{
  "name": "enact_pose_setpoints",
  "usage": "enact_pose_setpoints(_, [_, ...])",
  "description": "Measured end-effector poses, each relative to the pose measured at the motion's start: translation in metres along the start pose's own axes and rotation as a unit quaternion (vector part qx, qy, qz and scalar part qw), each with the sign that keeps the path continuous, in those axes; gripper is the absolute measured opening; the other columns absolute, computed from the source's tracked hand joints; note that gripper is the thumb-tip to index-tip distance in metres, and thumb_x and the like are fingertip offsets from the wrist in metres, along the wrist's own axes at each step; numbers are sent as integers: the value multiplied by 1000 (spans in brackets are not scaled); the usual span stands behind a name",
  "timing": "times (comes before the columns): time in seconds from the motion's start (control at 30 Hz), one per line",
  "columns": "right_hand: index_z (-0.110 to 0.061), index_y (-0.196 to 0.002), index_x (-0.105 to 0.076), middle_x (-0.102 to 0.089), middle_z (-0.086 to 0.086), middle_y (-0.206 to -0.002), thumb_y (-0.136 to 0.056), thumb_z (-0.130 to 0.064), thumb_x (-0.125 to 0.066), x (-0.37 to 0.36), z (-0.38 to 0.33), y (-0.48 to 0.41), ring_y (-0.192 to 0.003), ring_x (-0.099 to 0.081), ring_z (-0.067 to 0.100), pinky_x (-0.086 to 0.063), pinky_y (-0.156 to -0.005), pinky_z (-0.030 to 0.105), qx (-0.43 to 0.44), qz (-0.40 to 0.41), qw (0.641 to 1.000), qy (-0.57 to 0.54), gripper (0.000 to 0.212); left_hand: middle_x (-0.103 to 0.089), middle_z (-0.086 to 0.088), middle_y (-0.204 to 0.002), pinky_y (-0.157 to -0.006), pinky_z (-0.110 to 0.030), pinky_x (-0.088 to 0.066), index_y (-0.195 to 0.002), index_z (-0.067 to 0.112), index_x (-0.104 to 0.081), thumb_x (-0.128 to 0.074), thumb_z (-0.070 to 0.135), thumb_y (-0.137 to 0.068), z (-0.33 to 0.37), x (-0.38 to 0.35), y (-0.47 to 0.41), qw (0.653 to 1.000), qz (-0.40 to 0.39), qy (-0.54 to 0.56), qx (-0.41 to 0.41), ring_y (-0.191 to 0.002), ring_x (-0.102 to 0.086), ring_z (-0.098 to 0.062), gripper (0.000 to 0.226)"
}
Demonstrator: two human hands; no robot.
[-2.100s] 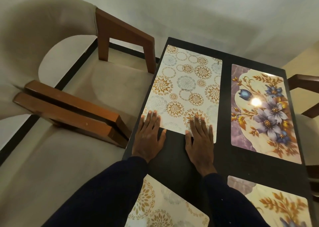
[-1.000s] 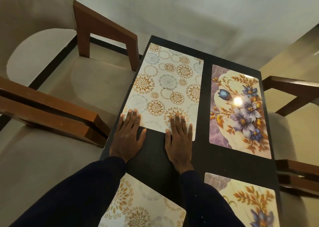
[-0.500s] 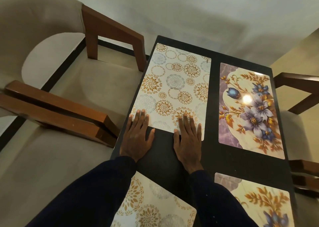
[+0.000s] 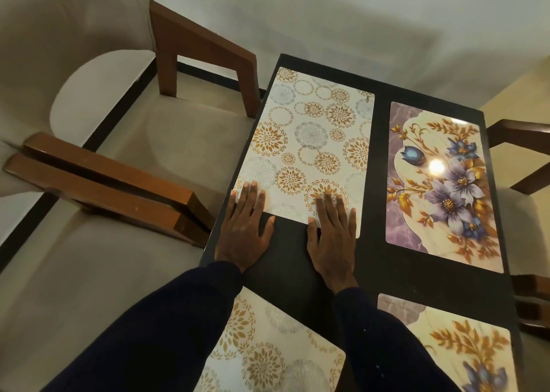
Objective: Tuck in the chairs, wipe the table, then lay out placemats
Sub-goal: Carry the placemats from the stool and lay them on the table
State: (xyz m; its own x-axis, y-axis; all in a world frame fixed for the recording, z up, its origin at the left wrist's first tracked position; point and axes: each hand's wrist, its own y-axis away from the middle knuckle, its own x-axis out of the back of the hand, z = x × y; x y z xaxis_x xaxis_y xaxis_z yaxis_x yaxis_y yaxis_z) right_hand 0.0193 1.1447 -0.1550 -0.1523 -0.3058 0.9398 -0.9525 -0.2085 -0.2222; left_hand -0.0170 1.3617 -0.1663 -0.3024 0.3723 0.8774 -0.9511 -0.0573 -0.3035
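While the left hand and right hand stay flat, straight fingers pressing the placemat beneath them, nothing has shifted; laying out looks nearly finished.

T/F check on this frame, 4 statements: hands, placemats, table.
1. The left hand and right hand lie flat, fingertips on the circle-patterned placemat. True.
2. The right hand grips a cloth. False: it holds nothing, its fingers are straight.
3. A floral placemat lies to the right of the circle-patterned placemat on the table. True.
4. Those two placemats overlap. False: a strip of dark table shows between them.
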Motion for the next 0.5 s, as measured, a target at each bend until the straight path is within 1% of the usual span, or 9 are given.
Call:
enact_pose_setpoints(0.17, [-16,-164,-40,-30,6,-174,-112,-37,-37,0,-2,-2,-164,-18,27,-14,-133,58,16,8,1000,-26,57,-25,-19,-173,-130,-58,-21,-162,4,-37,-46,40,-110,-3,2,-2,1000,3,-4,-25,-163,-18,-34,64])
enact_pose_setpoints(0.27, [-15,-164,-42,-33,6,-173,-111,-33,-39,5,-3,2,-164,-20,26,-15,-132,58,43,7,998,-45,55,-29,-19,-172,-130,-57,-23,-162,3,-38,-45,36,-111,-2,5,-1,999,9,10,-32,-162,-21,-34,61])
enact_pose_setpoints(0.37, [-15,-163,-42,-33,5,-173,-113,-30,-42,12,-7,23,-164,-19,26,-19,-130,61,105,-12,992,-66,53,-32,-17,-170,-130,-56,-24,-160,3,-40,-43,29,-113,-4,16,15,999,15,35,-18,-161,-24,-32,54])
enact_pose_setpoints(0.5, [-10,-161,-45,-36,7,-172,-112,-23,-49,38,-27,78,-163,-24,27,-23,-128,63,163,-39,979,-115,51,-34,-15,-170,-131,-55,-21,-160,4,-41,-41,24,-115,-6,45,62,997,22,70,29,-162,-23,-29,49])
